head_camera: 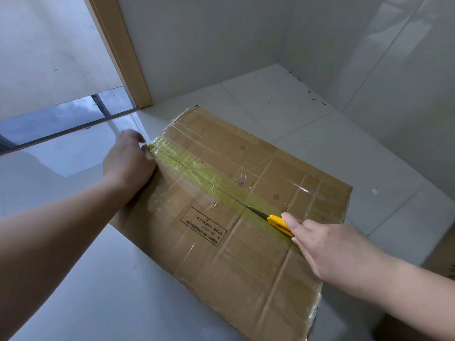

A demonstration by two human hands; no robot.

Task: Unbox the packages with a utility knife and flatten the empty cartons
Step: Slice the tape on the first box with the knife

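Note:
A large brown carton (258,262) stands on the white tiled floor, its top flaps sealed with clear tape and a strip of yellow-green tape (197,166) along the middle seam. A dark slit runs along that seam. My right hand (327,249) grips a yellow utility knife (279,223), forefinger laid along its back, with the blade sunk in the seam near the carton's right part. My left hand (128,161) rests on the carton's far left edge, fingers curled over the corner where the tape strip ends.
White tiled walls (369,57) meet in a corner behind the carton. A wooden door frame (120,52) rises at the back left beside a metal floor track (61,131). Another brown carton's edge (443,257) shows at the right.

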